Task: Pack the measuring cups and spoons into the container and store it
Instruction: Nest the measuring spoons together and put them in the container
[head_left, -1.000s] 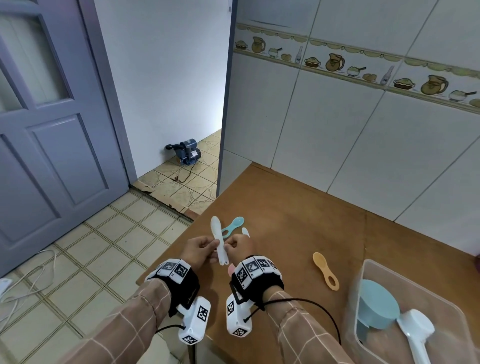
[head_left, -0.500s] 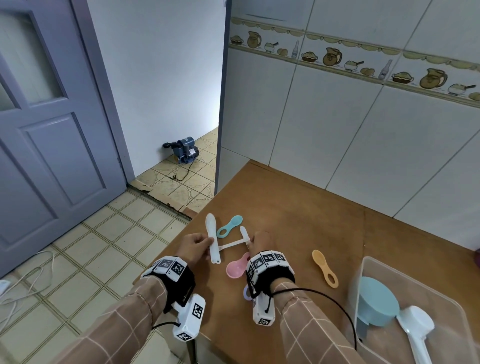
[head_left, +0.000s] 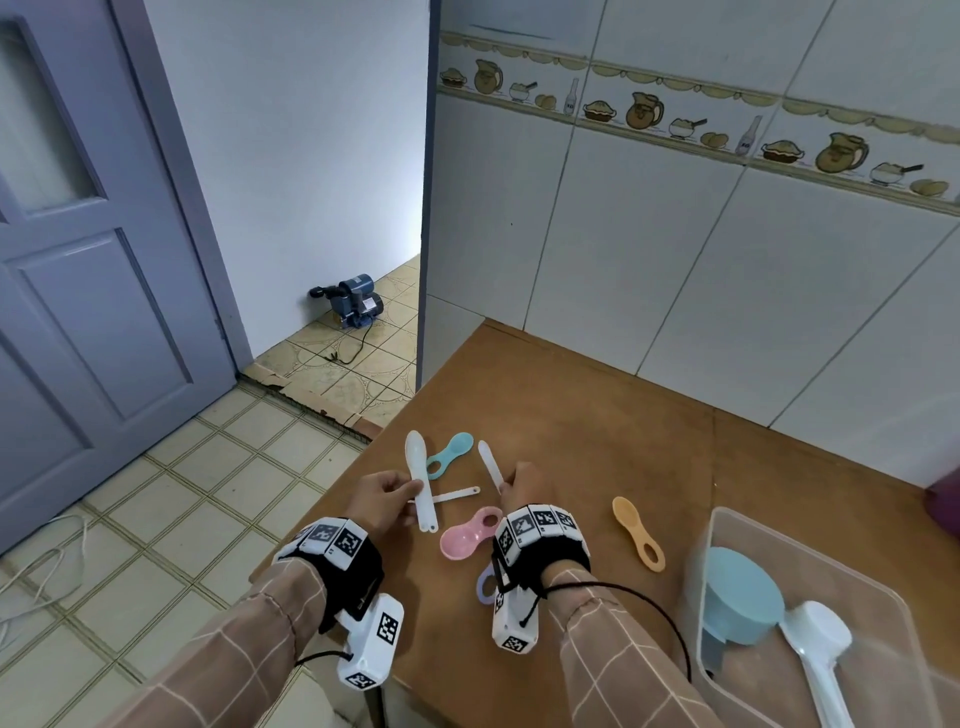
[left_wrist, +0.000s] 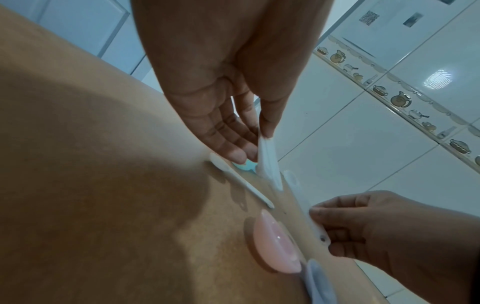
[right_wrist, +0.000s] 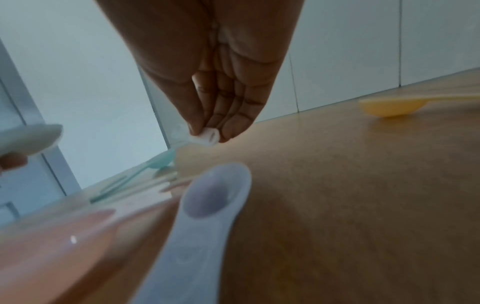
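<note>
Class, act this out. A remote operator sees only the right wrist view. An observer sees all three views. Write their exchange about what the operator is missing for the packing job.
Operator: My right hand pinches a small white spoon, but I see no container. Where is it?
Observer: A clear container stands on the table to the person's right, past the yellow spoon. A blue cup and a white scoop are inside it.
Operator: What is the other hand doing?
Observer: The left hand pinches a long white spoon between thumb and fingers.
</note>
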